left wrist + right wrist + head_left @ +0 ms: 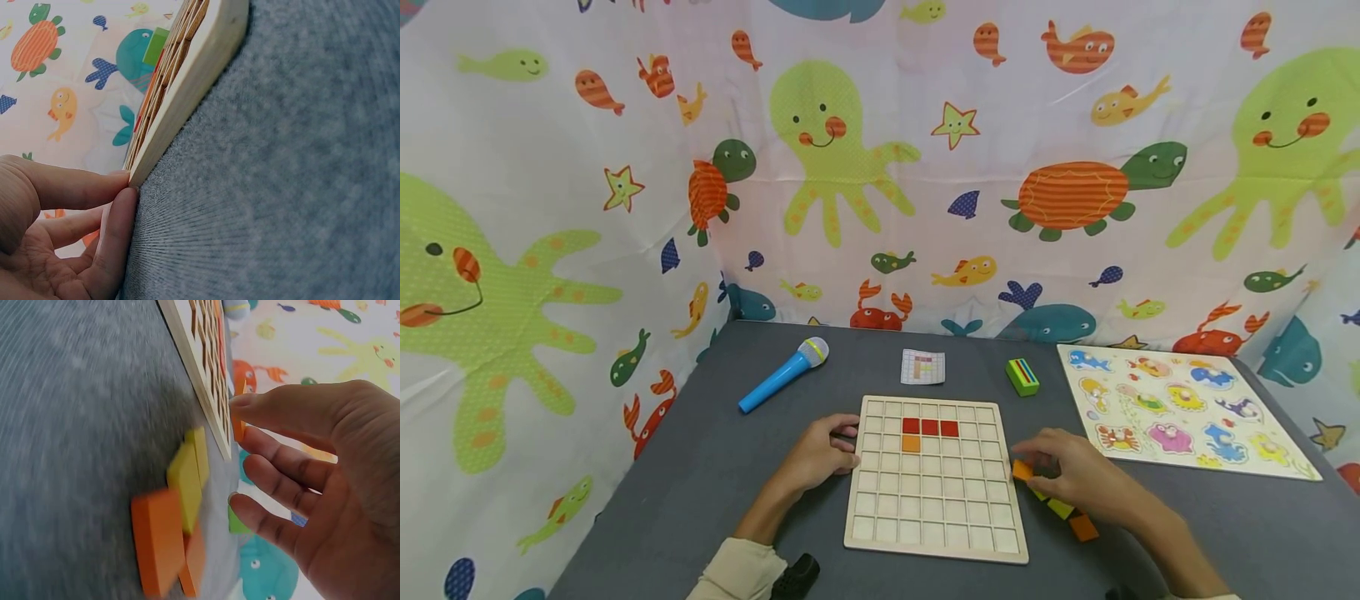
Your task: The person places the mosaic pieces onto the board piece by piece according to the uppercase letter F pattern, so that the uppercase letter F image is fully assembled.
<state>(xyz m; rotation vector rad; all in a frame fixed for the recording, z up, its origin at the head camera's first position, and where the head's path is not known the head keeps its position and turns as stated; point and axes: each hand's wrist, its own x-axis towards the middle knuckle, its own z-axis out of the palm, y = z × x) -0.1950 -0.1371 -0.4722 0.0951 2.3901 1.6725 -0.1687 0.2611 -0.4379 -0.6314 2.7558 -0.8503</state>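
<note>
- The right hand (1078, 477) pinches an orange tile (238, 415) between thumb and finger, its other fingers loosely bent and holding nothing.
- That tile is just beside the right edge of the wooden grid board (927, 510), about midway along it; the board's squares lie to its left. How high the tile hangs cannot be told.
- The tile looks square, so no long axis shows; the right wrist view catches it nearly edge-on, while the head view shows its broad face.
- The left hand (820, 454) is across the board at the left edge, where thumb and finger, almost together, appear to pinch the rim. The right hand is plainly the nearer one to the loose pieces.
- On the board, three red tiles (930, 427) form a row near the far edge, left of the far right corner; a second orange tile (911, 443) sits directly below the leftmost red.
- Loose yellow tiles (184, 481) and loose orange tiles (153, 544) lie on the tabletop (700, 483), off the board's right edge, toward its near right corner and below the right fingers, not touched by them.
</note>
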